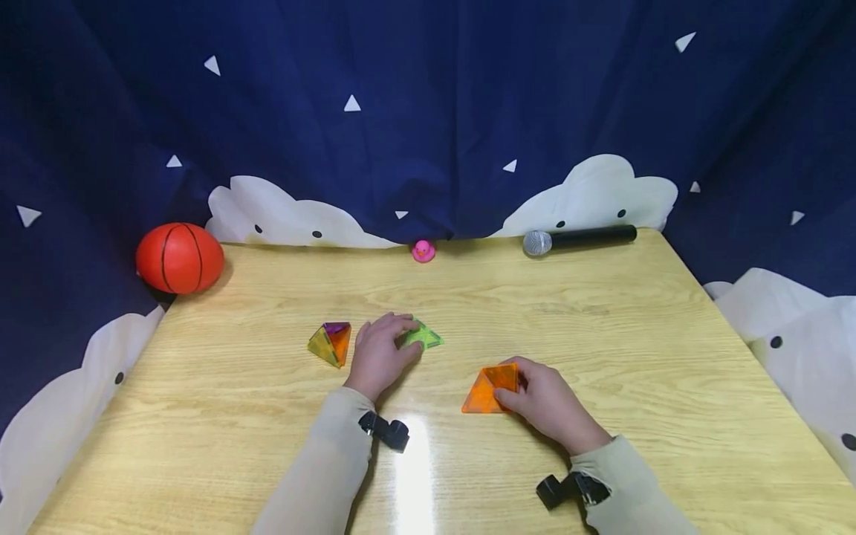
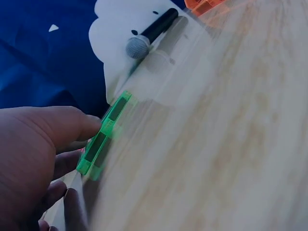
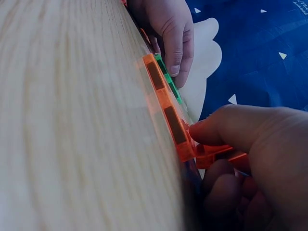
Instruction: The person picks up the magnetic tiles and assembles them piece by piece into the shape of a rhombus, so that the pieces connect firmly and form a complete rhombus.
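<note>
My left hand (image 1: 383, 355) holds a translucent green triangular magnetic tile (image 1: 428, 339) low over the table or flat on it, thumb on the near side and fingers over the far side. The left wrist view shows the edge of this green tile (image 2: 107, 127) beside the thumb. Nearer to me and to the right, my right hand (image 1: 545, 397) pinches translucent orange magnetic tiles (image 1: 481, 395), two triangles meeting along an edge. In the right wrist view one orange tile (image 3: 166, 108) lies along the tabletop; the other is partly hidden by fingers. Left of my left hand sits a purple, yellow and orange tile piece (image 1: 325, 346).
On the wooden table (image 1: 669, 357), a red ball (image 1: 179, 258) stands at the far left corner. A pink rubber duck (image 1: 423, 251) sits at the back edge, and a black microphone (image 1: 588, 238) lies at the back right. A dark blue curtain (image 1: 428, 134) hangs behind.
</note>
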`<state>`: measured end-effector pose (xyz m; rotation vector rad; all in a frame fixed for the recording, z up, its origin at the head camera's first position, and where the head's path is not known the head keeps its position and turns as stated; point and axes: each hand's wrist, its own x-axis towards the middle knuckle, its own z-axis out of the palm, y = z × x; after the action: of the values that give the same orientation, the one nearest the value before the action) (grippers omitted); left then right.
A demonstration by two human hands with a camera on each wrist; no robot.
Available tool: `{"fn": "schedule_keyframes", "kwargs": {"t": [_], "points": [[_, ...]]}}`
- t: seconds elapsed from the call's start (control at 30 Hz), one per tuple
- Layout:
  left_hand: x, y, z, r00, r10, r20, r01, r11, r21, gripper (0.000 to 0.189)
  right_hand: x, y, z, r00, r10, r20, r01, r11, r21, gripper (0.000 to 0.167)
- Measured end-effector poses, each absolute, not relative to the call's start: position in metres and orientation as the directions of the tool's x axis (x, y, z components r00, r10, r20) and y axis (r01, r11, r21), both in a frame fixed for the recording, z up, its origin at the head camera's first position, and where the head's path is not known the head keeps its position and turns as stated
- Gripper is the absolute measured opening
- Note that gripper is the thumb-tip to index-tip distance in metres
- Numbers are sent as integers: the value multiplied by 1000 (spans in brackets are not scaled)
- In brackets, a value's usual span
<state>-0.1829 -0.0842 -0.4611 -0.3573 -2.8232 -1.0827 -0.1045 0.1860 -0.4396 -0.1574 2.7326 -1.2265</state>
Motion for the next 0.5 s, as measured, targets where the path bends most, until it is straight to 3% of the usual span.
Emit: {"fn": "schedule_keyframes", "kwargs": {"t": [0.33,0.5], "points": [[-181,-70,-451,-975,161,152,220,794,566,36,-106,185,-440,-985,-147,-92,-30,668,-743,28],[-180,-64,-447,-966,220,136,258,785,563,32,-106,186,-442,-983,-159,-87,-40,658,-752,27]]}}
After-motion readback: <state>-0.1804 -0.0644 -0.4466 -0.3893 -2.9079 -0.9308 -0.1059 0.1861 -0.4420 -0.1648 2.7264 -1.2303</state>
